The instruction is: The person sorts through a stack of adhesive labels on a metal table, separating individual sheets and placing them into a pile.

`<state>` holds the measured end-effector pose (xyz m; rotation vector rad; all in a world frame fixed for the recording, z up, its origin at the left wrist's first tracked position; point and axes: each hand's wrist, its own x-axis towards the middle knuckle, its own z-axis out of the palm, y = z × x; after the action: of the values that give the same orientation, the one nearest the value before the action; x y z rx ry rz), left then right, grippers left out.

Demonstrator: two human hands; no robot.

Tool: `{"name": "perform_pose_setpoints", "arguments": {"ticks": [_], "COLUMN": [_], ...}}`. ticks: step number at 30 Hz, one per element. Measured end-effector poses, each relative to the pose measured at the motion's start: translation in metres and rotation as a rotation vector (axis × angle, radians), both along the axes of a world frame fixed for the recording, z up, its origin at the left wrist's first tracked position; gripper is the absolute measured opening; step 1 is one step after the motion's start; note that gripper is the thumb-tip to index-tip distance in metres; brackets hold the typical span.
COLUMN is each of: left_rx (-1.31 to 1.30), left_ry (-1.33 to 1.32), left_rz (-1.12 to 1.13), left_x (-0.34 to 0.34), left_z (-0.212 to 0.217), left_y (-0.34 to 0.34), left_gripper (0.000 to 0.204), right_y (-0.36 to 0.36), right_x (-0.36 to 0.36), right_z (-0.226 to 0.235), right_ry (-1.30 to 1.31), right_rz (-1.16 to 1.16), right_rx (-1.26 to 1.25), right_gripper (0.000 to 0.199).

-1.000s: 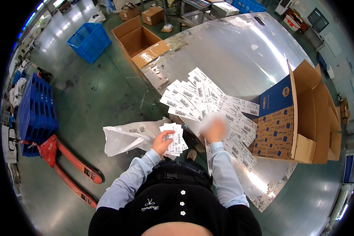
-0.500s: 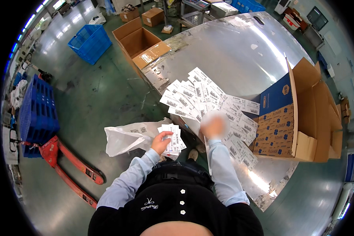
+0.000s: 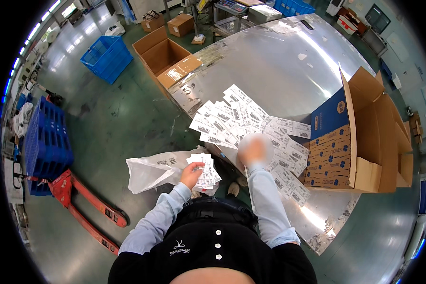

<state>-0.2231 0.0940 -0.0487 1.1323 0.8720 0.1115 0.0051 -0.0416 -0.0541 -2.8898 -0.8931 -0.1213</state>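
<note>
A small stack of white printed paper labels (image 3: 207,174) is pinched in my left hand (image 3: 190,176), thumb on top, beside the table's near left edge. My right hand (image 3: 253,152) is over a fanned-out spread of similar labels (image 3: 232,113) on the metal table (image 3: 274,57). A blur covers its fingers, so I cannot make out whether they grip a label. Below and left of my left hand is a crumpled white plastic bag (image 3: 151,174).
On the table's right lies an open patterned cardboard box (image 3: 330,158). Another open box (image 3: 165,57) stands by the far left edge. On the floor to the left are a blue crate (image 3: 106,61), stacked blue pallets (image 3: 47,146) and a red pallet jack (image 3: 90,203).
My right hand has shifted very slightly left over the spread. The stack in my left hand has moved a little down and left in the picture as the whole view shifts slightly.
</note>
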Motion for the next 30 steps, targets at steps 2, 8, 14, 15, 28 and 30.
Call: {"name": "perform_pose_setpoints", "arguments": {"ticks": [2,8,14,15,28,30], "left_rx": [-0.004,0.091,-0.002,-0.004,0.159,0.107], "left_ry": [-0.002,-0.014,0.005,0.012,-0.026,-0.065], "left_rz": [-0.027,0.001,0.03,0.035,0.099,0.182], "left_x": [0.003,-0.001,-0.007,-0.006,-0.004,-0.006], "left_z": [0.007,-0.008,-0.006,-0.002,-0.006,-0.013], "left_y": [-0.003,0.002,0.001,-0.001,0.024,0.036], "left_gripper": [0.026,0.026,0.025,0.025,0.017,0.018], "right_y": [-0.002,0.014,0.014,0.012,-0.008,-0.01], "right_x": [0.004,-0.009,-0.002,0.002,0.017,0.012], "right_z": [-0.022,0.044,0.059,0.048,0.061,0.104], "right_ry": [-0.01,-0.141,0.185,0.144,-0.033,-0.147], "right_rz": [0.011,-0.039,-0.006,-0.036,0.169,0.351], "right_rx": [-0.025,0.162,-0.145,-0.1,0.807,0.804], "right_gripper": [0.016,0.011,0.01,0.011,0.03,0.028]}}
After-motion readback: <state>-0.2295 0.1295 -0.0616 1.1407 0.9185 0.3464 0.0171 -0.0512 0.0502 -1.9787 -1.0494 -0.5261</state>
